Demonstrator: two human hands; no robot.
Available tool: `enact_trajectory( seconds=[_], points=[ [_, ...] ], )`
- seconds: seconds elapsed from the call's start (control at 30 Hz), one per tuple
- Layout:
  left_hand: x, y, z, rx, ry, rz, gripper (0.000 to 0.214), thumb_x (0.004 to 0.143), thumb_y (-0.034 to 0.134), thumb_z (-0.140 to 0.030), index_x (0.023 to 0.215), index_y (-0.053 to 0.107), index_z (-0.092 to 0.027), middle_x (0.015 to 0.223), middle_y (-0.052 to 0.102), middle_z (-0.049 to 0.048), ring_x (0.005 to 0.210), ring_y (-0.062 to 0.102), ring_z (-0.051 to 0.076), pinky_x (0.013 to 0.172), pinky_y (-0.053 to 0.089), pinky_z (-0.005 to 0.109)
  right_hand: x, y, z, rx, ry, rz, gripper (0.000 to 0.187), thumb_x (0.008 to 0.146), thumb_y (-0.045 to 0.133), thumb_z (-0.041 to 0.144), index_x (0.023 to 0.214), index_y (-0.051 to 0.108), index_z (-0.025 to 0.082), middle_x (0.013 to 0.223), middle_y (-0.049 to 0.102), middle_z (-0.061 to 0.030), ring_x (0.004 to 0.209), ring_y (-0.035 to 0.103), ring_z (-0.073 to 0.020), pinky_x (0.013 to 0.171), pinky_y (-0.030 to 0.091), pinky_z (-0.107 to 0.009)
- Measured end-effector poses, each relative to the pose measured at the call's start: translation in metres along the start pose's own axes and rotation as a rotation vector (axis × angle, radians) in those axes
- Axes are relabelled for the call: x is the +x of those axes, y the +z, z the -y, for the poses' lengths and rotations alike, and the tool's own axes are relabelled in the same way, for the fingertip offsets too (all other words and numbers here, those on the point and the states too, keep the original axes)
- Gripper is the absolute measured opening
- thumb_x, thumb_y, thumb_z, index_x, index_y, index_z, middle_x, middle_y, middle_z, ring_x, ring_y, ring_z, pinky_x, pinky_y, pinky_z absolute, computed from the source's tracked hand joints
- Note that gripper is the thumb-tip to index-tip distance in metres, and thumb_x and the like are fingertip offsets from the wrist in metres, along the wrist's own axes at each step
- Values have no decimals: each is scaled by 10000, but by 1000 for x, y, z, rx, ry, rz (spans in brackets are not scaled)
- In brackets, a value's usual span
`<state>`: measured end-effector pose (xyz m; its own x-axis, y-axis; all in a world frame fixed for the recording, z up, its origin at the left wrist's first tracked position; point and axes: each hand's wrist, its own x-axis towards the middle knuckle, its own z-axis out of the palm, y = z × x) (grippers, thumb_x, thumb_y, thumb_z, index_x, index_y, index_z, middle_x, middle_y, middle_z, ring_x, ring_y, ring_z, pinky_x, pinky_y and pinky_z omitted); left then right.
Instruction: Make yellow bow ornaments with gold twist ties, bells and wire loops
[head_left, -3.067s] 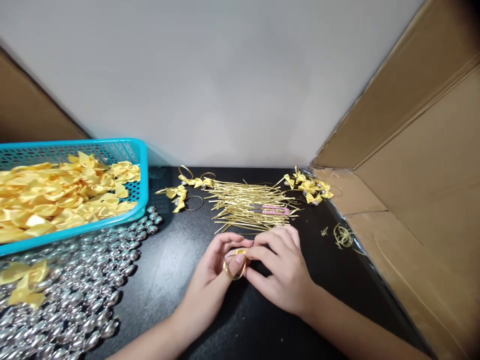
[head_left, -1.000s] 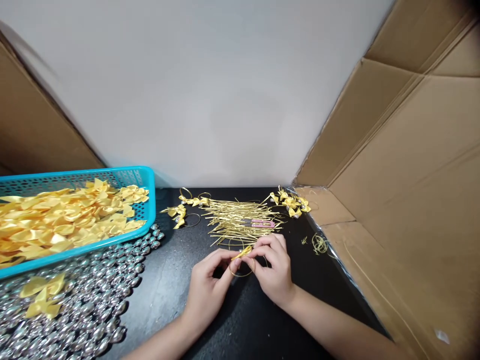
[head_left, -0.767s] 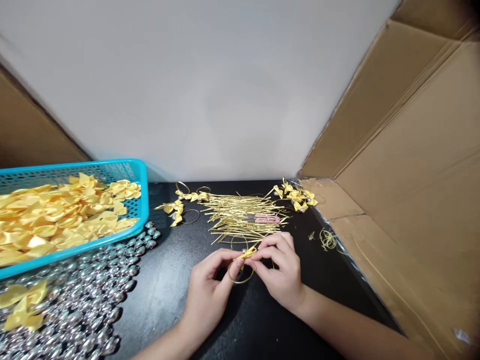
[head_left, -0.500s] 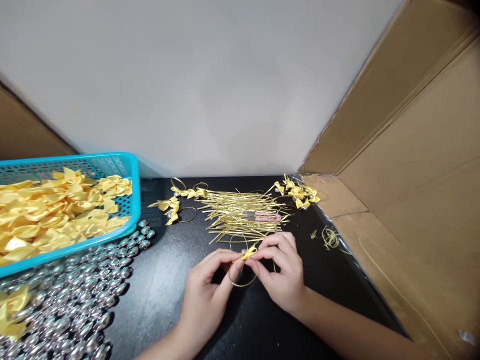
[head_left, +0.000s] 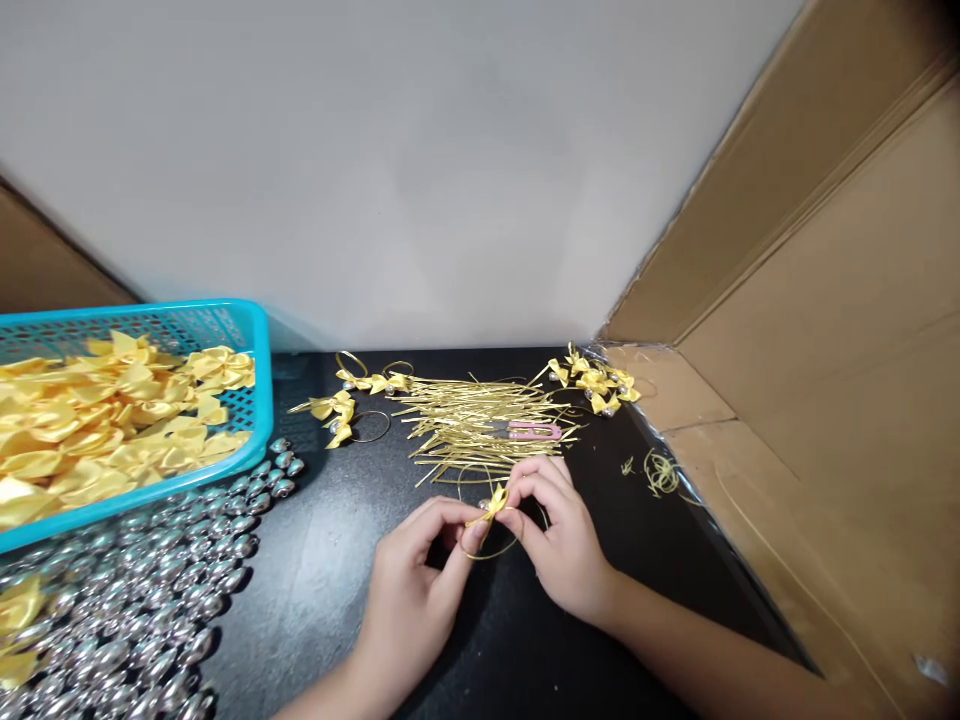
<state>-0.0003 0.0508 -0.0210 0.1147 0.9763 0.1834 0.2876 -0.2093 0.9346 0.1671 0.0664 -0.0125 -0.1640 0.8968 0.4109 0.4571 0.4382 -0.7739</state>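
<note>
Between my two hands is a yellow ribbon bow (head_left: 495,502) with thin gold cord looping out below and above it. My left hand (head_left: 420,570) pinches the bow's left side between thumb and fingertips. At its right side, my right hand (head_left: 559,535) is closed in a pinch, fingertips touching the ribbon; the exact grip on bow or cord is partly hidden. A small silver bead (head_left: 484,505) shows beside the bow. Just beyond the hands lies a spread of gold cord pieces (head_left: 465,410), with pink-handled thread snips (head_left: 536,431) on top.
At left, a blue basket (head_left: 264,400) holds many yellow bows, with silver beads (head_left: 150,610) heaped before it. Bows with beads and cord lie at back left (head_left: 337,410) and back right (head_left: 596,385). Cord scraps (head_left: 661,472) lie near the right edge. Cardboard (head_left: 817,230) walls the right side.
My right hand has shifted slightly up and left, and the bow now stands more upright in the pinch. The cord loop below has moved up a little. My left hand stays nearly still.
</note>
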Motion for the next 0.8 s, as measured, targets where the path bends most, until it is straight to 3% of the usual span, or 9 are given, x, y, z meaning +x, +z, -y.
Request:
enact_trajectory(
  seconds=[0.23, 0.37, 0.47, 0.6, 0.8],
  points=[
    [1, 0, 1, 11, -39, 8, 144, 859, 605, -290, 797, 689, -190, 657, 656, 13, 589, 583, 167, 560, 463, 266, 3, -1, -7, 51, 11, -22, 113, 828, 667, 187, 751, 587, 210, 848, 598, -27, 847, 562, -193, 770, 465, -346],
    [1, -1, 0, -14, -42, 22, 136, 855, 616, -296, 809, 683, -187, 678, 663, 19, 609, 587, 170, 574, 467, 271, 2, -1, -5, 141, 2, -34, 185, 743, 754, 224, 902, 662, 202, 871, 651, -46, 783, 599, -188, 681, 499, -316],
    [1, -1, -3, -19, -24, 9, 115, 843, 636, -282, 794, 683, -189, 673, 655, 16, 610, 583, 167, 568, 468, 265, -1, 1, -2, 181, 7, -60, 27, 786, 715, 200, 798, 691, 203, 729, 678, -24, 678, 619, -168, 623, 507, -292],
    [1, -2, -4, -46, -22, -21, 97, 843, 642, -260, 782, 681, -196, 715, 666, 22, 657, 607, 174, 594, 484, 266, -5, 4, 1, 159, 26, -158, 57, 773, 728, 171, 757, 687, 207, 675, 706, -13, 612, 645, -160, 594, 518, -278],
    [-2, -3, 1, -49, 35, -33, 54, 864, 621, -185, 829, 656, -207, 821, 685, 26, 742, 636, 171, 647, 502, 267, -7, 3, 0, 46, -124, -233, 125, 738, 764, 139, 727, 664, 214, 696, 690, -7, 634, 624, -158, 620, 489, -307]
  ],
)
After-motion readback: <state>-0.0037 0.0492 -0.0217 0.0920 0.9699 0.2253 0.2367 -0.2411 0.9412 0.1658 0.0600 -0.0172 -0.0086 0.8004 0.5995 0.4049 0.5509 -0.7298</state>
